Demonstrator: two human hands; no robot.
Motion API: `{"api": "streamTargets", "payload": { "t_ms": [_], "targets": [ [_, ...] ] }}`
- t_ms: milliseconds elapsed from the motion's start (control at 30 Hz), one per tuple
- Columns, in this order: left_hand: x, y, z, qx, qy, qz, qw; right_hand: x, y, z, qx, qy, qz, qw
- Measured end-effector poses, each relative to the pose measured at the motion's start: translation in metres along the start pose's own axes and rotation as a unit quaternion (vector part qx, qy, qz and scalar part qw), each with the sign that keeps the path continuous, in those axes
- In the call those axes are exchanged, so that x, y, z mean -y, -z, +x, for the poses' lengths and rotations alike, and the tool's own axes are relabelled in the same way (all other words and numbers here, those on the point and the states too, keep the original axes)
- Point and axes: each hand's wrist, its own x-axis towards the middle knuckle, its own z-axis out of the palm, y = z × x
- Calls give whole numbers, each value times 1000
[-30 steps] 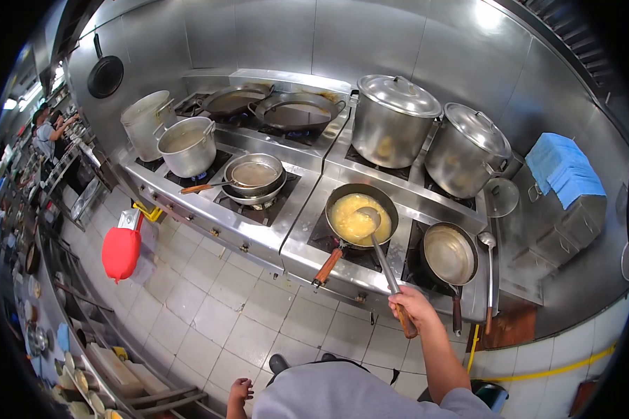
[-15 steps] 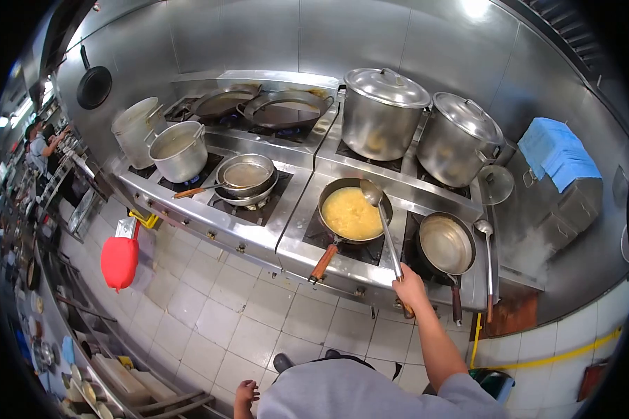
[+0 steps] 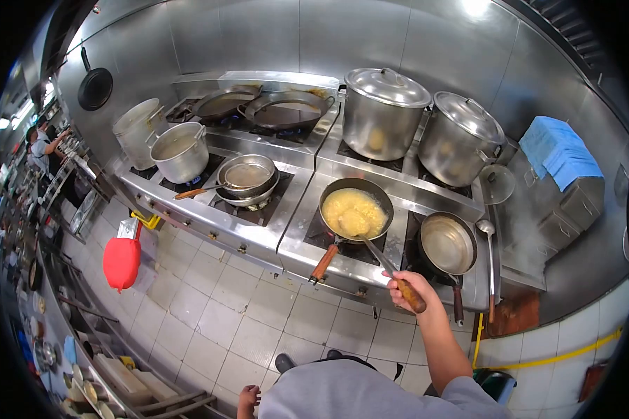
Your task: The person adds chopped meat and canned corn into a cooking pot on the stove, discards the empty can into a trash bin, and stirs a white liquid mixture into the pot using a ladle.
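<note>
My right hand is wrapped round the wooden handle of a ladle. The ladle's bowl is down in the yellow, lumpy food near the front of a dark pan, its outline hidden by the food. This pan rests on a front burner, its wooden handle pointing toward me. Low by my body hangs my left hand, away from the stove, its fingers curled and nothing clearly visible in them. An empty-looking second pan sits to the right.
Two lidded stockpots stand behind the pan. Left are an open pot, a strainer over a bowl and two wide pans. A second ladle lies at right, near blue cloths. People work far left.
The ladle has gone from the pan's back right rim down into the food at its front. My right hand has shifted slightly and tilted the handle. The camera view moved earlier.
</note>
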Motion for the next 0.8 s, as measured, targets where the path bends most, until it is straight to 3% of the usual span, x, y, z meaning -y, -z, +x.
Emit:
{"api": "streamTargets", "payload": {
  "t_ms": [133, 233, 300, 667, 800],
  "targets": [
    [-2, 2, 9, -3, -2, -38, 999, -9, 2, -2, 81, -12, 86, 993],
    [0, 2, 14, 1, -12, -77, 997, -19, -20, -11, 23, 26, -29, 999],
    [-1, 3, 13, -2, -12, -70, 997, -27, -26, -11, -62, 110, -217, 968],
    [15, 11, 17, 14, 22, -73, 997, -25, 9, 10, -151, 188, -337, 910],
    [7, 13, 19, 9, 22, -51, 998, -20, 19, 30, -211, 233, -442, 840]
  ]
}}
